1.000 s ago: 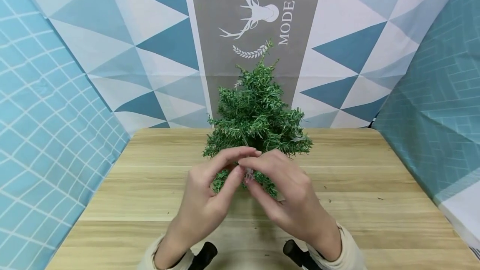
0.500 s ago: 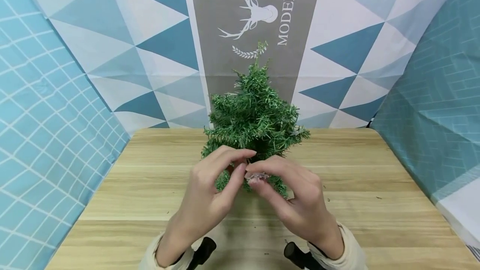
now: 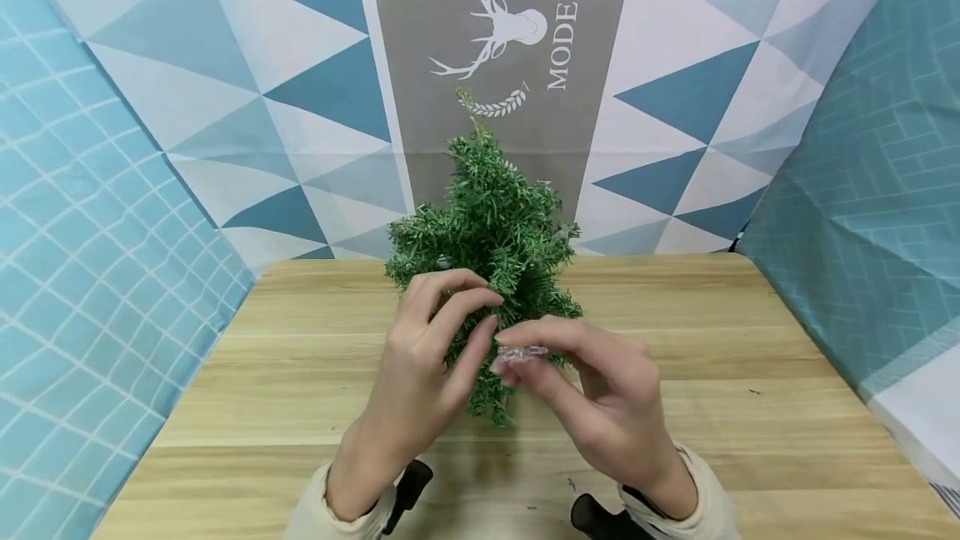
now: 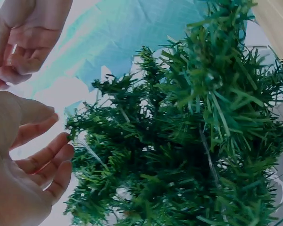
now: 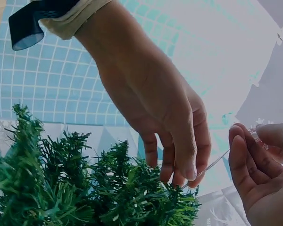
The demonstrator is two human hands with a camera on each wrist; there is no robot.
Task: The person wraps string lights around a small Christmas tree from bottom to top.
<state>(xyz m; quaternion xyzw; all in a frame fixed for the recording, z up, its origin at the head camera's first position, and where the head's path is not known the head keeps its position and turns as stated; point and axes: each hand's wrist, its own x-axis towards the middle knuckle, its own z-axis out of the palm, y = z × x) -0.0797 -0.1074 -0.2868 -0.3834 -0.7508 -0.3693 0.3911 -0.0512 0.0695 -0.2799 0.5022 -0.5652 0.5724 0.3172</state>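
Note:
My right hand (image 3: 600, 398) pinches a small clear, glittery ornament (image 3: 522, 352) between thumb and fingertips; its exact shape is hard to make out. In the right wrist view a thin thread (image 5: 217, 161) runs from near those fingers to a branch tip. At that tip is my left hand (image 3: 431, 365), its fingers loosely bent. Thumb and fingers stand apart in the left wrist view, where the fingertips (image 4: 68, 136) touch or nearly touch the green needles. The small artificial Christmas tree (image 3: 495, 232) leans left behind both hands, its base hidden.
The tree stands on a wooden table (image 3: 712, 340) with a few dark bits fallen on it. Behind is a triangle-patterned cloth (image 3: 322, 98) with a deer print, and blue cloths hang at both sides. Dark wrist-camera mounts (image 3: 607, 517) sit by the sleeves.
The tree has turned and its top has tipped left. My right hand has shifted slightly right with the ornament, away from the left hand, whose fingers have spread and risen a little.

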